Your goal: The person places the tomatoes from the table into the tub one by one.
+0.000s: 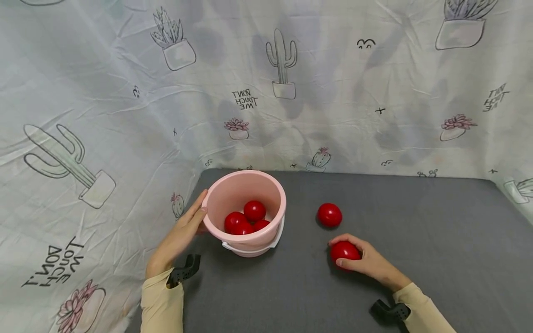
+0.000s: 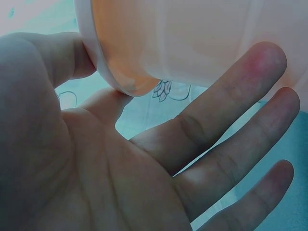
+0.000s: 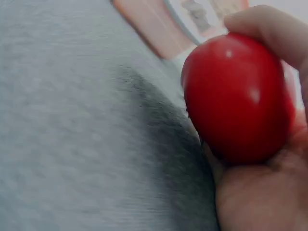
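Note:
A pink bucket [image 1: 245, 240] with a white handle stands left of centre on the grey surface, with several glossy red balls [image 1: 254, 210] inside. My left hand [image 1: 189, 226] rests against its left side. In the left wrist view the fingers [image 2: 226, 106] are mostly straight along the outer wall, and the thumb is at the rim. My right hand [image 1: 370, 261] grips a glossy, slightly oval red ball [image 3: 236, 96], fingers curled over its far side and thumb on its near side. Another red ball [image 1: 330, 215] lies just behind that hand.
The dark grey table [image 1: 437, 231] runs out to the right. A pale cloth [image 1: 333, 92] printed with cacti hangs behind it, and more of the cloth is on the left, close beside my left arm. Black wrist straps [image 1: 185, 270] show on both arms.

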`<state>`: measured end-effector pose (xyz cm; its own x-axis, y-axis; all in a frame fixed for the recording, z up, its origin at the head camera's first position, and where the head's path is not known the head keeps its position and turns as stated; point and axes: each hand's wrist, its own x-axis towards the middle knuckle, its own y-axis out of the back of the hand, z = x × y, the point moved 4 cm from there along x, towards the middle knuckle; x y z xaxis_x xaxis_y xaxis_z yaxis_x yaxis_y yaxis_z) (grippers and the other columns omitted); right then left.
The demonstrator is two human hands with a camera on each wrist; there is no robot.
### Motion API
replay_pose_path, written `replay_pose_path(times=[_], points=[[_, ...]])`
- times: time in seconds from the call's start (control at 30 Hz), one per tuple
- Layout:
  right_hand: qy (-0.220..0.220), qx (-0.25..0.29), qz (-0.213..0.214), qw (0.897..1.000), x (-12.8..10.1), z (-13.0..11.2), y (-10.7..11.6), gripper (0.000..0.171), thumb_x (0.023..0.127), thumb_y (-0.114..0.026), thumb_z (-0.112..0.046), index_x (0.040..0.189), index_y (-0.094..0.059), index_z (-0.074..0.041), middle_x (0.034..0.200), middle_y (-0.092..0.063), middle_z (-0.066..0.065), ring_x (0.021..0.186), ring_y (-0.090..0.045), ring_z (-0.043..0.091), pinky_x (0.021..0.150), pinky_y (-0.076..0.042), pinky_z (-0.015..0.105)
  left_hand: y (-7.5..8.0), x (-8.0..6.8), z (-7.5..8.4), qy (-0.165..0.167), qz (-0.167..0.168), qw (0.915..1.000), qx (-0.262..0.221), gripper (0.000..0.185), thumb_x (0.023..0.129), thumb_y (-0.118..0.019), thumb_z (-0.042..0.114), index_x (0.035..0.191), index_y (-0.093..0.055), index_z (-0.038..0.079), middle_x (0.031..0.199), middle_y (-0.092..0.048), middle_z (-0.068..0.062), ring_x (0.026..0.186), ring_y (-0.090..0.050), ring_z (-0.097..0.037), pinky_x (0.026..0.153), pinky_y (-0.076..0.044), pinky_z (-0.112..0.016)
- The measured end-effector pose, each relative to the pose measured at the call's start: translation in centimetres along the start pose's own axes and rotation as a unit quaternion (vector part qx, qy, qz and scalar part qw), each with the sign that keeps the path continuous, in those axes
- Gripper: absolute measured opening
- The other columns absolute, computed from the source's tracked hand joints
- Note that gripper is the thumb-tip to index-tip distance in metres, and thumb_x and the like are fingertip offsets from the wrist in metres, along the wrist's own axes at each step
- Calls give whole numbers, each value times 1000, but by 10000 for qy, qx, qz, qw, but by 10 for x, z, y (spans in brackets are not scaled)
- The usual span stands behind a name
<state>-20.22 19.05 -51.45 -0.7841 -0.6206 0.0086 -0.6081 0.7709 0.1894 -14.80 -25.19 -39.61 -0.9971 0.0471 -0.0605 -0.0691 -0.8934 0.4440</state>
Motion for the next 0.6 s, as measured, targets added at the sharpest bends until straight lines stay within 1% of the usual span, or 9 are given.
replay_pose_path(times=[0.07, 0.13, 0.2, 0.27, 0.37, 0.5, 0.6], points=[[25, 580, -59, 9983, -1, 1, 4, 40, 99, -61, -7, 138, -52, -3, 139, -61, 7, 121, -60, 7, 93, -55, 27, 0, 0, 0, 18, 8, 10000, -15, 57, 108, -36, 50, 160, -13, 46, 169, -23, -3, 131, -57, -34, 108, -48, -57], [139, 1137, -174, 9933, -2, 1, 7, 39, 101, -54, -4, 140, -49, -1, 138, -62, 2, 127, -58, 7, 98, -53, 24, 0, -1, 0, 18, -11, 10000, -32, 58, 108, -36, 49, 161, -12, 44, 169, -23, -3, 131, -57, -35, 108, -48, -57], [317, 1542, -343, 9869, -2, 0, 8, 38, 103, -48, -1, 140, -48, -1, 138, -62, 0, 129, -57, 9, 100, -52, 23, 1, -1, 0, 7, -15, 10000, -47, 59, 108, -36, 49, 162, -12, 42, 169, -24, -3, 131, -57, -34, 108, -48, -57], [457, 1732, -462, 9827, -2, -1, 9, 37, 103, -46, 0, 140, -48, -2, 137, -62, 0, 129, -57, 10, 101, -52, 23, 1, -1, 0, -17, -9, 10000, -31, 59, 109, -36, 49, 162, -12, 40, 169, -24, -4, 130, -58, -34, 107, -49, -57], [513, 1835, -517, 9803, -2, -1, 9, 37, 103, -45, 0, 140, -48, -2, 137, -63, 0, 129, -57, 9, 102, -52, 23, 2, 0, 1, -88, 34, 10000, 24, 59, 109, -36, 48, 162, -13, 40, 168, -26, -5, 127, -59, -33, 106, -50, -54], [484, 1935, -517, 9785, -1, -1, 9, 37, 103, -45, 1, 140, -49, -2, 137, -63, 0, 129, -59, 9, 102, -52, 23, 1, -1, 0, -137, 71, 9999, 67, 57, 109, -37, 47, 162, -16, 41, 167, -28, -6, 125, -61, -33, 105, -52, -50], [404, 1963, -514, 9784, -1, 0, 9, 37, 104, -45, 1, 139, -51, -7, 136, -64, -2, 129, -60, 9, 102, -52, 23, 1, -2, -1, -137, 72, 9999, 71, 57, 109, -37, 46, 162, -16, 41, 167, -29, -6, 124, -62, -34, 105, -52, -50]])
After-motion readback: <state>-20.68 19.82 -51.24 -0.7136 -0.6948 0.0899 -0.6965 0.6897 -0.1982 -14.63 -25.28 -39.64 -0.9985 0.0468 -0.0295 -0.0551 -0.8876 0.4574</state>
